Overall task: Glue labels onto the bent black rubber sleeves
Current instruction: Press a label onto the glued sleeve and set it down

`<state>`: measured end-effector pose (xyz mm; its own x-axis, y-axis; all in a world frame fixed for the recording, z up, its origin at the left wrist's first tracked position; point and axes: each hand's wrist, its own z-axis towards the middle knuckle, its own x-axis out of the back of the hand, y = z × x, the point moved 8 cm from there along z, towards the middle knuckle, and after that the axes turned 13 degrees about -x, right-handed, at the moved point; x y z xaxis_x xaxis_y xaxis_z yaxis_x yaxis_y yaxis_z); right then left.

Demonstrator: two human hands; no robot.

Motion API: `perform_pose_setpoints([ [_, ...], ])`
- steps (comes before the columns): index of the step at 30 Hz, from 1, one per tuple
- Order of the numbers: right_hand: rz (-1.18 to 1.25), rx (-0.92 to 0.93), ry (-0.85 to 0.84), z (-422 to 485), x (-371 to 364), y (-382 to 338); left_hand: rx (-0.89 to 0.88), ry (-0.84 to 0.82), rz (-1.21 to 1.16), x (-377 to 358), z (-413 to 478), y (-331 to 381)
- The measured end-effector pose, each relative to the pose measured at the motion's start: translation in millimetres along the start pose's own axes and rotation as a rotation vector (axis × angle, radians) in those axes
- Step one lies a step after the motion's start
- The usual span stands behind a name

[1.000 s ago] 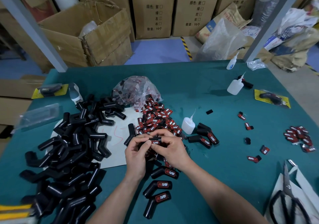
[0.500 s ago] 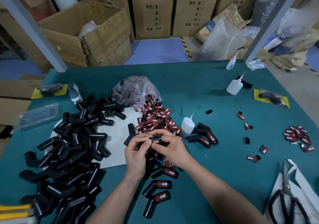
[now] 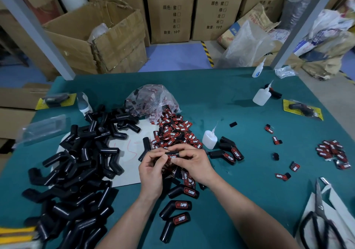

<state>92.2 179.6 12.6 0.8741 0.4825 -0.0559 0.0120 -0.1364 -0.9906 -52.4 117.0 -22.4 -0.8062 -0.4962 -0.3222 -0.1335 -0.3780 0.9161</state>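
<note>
The green worktop (image 3: 221,99) fills most of the view. On its left side lies a large pile of plain sleeves (image 3: 76,172), black and bent, pointing every way. At the middle is a heap of labels (image 3: 172,133), red and black, spilling toward the near side from a clear bag (image 3: 151,99).

Just near of that heap, the left hand (image 3: 151,172) and right hand (image 3: 194,164) meet above the worktop. The fingers of both are curled and pinch the held sleeve (image 3: 173,153) between them, one hand at each end. The visible straight part of this sleeve has its long axis running left to right, roughly level, and most of the rest is hidden by the fingers. A red label (image 3: 172,157) sits on its near face, with the left thumb touching beside it.

Three labelled sleeves (image 3: 176,207) lie near of the hands, printed ends to the right. Two more (image 3: 228,152) lie just right of a white glue bottle (image 3: 209,139), whose nozzle tilts up and far-right.
</note>
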Motion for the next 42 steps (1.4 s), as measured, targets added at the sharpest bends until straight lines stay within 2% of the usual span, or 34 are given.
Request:
perform_pose_setpoints([
  [6, 0.044, 0.001, -0.008, 0, 1, 3, -0.032, 0.009, 0.041, 2, 1, 4],
  [11, 0.087, -0.029, 0.044, 0, 1, 3, -0.17, -0.045, 0.173, -4, -2, 16],
  [28, 0.194, -0.087, 0.056, 5, 3, 14, -0.223, -0.078, 0.223, -8, -3, 19],
  [34, 0.276, -0.186, 0.098, 7, 13, 19, -0.412, -0.378, 0.501, -23, -5, 25],
  [37, 0.299, -0.202, 0.1, 7, 13, 18, -0.47, -0.399, 0.562, -22, -6, 25],
  [42, 0.272, -0.223, 0.068, 10, 13, 20, -0.462, -0.346, 0.566, -19, -3, 25],
])
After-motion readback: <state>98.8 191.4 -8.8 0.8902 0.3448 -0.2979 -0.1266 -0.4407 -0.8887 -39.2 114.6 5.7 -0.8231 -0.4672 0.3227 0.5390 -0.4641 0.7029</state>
